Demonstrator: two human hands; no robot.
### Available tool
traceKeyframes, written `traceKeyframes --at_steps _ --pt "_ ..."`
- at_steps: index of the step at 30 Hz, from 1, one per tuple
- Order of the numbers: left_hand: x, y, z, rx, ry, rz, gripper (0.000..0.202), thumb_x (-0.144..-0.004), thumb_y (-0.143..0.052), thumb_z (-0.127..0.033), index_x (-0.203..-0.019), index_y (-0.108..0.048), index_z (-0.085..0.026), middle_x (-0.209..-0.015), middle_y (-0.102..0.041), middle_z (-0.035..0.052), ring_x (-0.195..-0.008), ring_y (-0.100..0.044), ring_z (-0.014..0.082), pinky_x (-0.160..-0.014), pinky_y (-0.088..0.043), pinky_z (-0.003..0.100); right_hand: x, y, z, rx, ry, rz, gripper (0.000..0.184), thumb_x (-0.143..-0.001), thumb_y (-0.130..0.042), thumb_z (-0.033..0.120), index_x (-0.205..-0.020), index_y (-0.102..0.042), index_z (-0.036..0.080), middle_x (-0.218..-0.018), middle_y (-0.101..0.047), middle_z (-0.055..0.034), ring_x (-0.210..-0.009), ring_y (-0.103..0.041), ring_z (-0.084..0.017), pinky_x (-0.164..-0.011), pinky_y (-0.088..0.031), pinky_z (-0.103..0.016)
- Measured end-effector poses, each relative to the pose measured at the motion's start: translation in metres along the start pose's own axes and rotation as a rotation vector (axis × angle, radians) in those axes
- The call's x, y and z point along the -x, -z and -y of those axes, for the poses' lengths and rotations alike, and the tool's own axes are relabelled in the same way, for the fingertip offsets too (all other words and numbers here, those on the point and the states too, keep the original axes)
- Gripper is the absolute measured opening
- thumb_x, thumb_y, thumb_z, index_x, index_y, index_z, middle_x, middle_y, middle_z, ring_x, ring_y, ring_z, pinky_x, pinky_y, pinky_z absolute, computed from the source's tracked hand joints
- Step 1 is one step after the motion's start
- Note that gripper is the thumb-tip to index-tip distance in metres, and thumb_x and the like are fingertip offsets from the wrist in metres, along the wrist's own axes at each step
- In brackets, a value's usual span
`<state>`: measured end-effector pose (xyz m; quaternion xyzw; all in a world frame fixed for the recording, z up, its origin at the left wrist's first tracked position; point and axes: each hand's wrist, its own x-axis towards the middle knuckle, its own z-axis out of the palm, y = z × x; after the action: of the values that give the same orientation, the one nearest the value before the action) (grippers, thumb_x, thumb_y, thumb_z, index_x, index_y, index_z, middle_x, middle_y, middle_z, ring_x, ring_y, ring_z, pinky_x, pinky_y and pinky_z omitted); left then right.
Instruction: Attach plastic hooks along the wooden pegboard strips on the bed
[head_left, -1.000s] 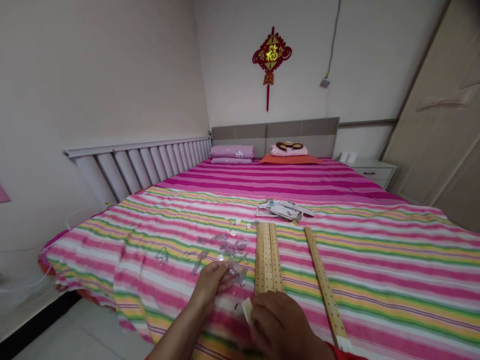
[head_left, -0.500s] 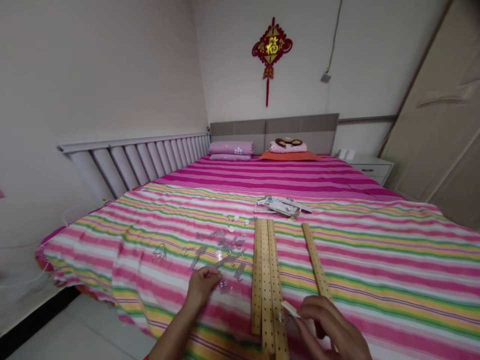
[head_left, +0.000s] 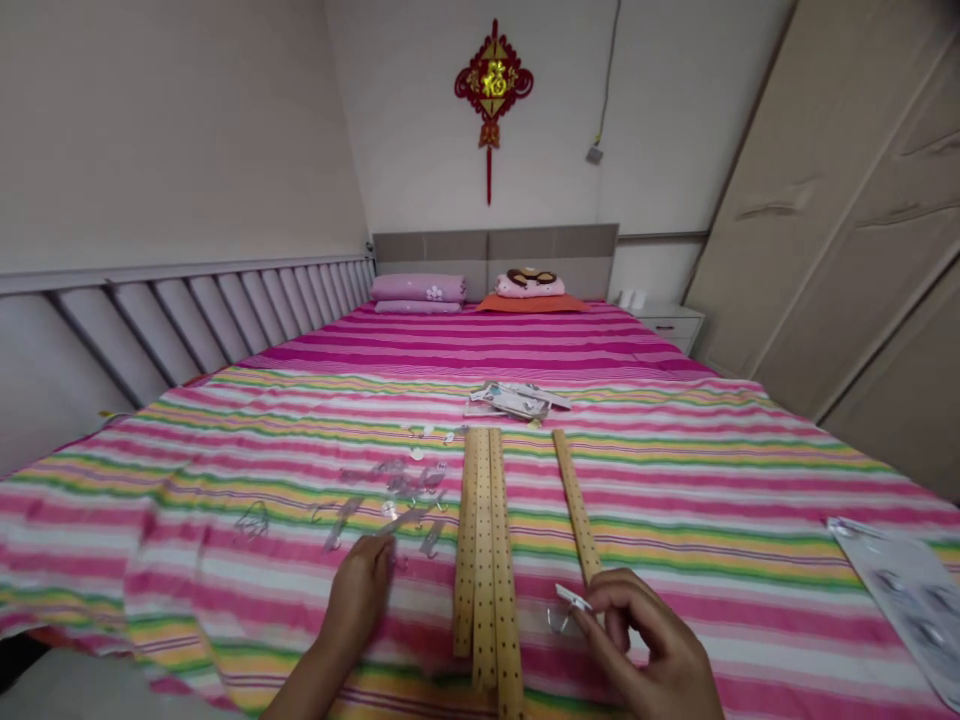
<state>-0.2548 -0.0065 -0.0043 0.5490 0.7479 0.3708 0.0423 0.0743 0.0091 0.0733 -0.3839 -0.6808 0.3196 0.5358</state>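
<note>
Pinching with your right hand (head_left: pixel 649 645), you hold a clear plastic hook (head_left: pixel 559 620) by its white backing tab (head_left: pixel 571 597). It looks light, thin and slick, so the tab is the safest place to keep hold. Your left hand (head_left: pixel 358 592) is blurred just beside the scattered clear hooks (head_left: pixel 390 490) on the striped bedspread (head_left: pixel 675 480); you cannot tell whether it grips anything. Perforated wooden strips (head_left: pixel 484 560) lie between your hands, with a single wooden strip (head_left: pixel 577 505) just beyond your right hand.
</note>
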Motion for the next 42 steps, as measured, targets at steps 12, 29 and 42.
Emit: traceKeyframes --at_steps 12,29,42 --pt "-0.006 0.005 -0.007 -0.093 0.107 0.061 0.020 -0.080 -0.047 -0.036 -0.069 -0.054 -0.021 -0.059 -0.061 -0.0016 -0.055 -0.058 0.0162 -0.053 -0.041 0.025 -0.003 0.020 -0.035 -0.387 -0.518 0.063 0.036 -0.062 -0.077 0.048 -0.065 -0.056 0.018 -0.050 -0.043 0.0064 -0.044 -0.036 -0.008 -0.043 -0.029 -0.021" --pt "-0.004 0.011 -0.017 -0.243 -0.062 0.027 0.030 -0.086 -0.039 -0.030 -0.099 -0.065 -0.021 -0.099 -0.066 0.0060 -0.094 -0.061 0.0219 -0.081 -0.049 0.034 0.000 0.031 -0.061 -0.490 -0.682 0.025 0.040 -0.055 -0.079 0.049 -0.059 -0.055 0.018 -0.042 -0.040 0.0080 -0.039 -0.030 -0.005 -0.039 -0.021 -0.020" --pt "0.000 0.001 -0.006 -0.212 -0.126 -0.114 0.035 -0.089 -0.038 -0.031 -0.113 -0.059 -0.019 -0.100 -0.067 0.0074 -0.093 -0.060 0.0219 -0.081 -0.048 0.033 0.006 0.031 -0.069 -0.547 -0.695 0.067 0.037 -0.059 -0.079 0.046 -0.061 -0.055 0.018 -0.042 -0.041 0.0081 -0.038 -0.031 -0.005 -0.041 -0.024 -0.020"
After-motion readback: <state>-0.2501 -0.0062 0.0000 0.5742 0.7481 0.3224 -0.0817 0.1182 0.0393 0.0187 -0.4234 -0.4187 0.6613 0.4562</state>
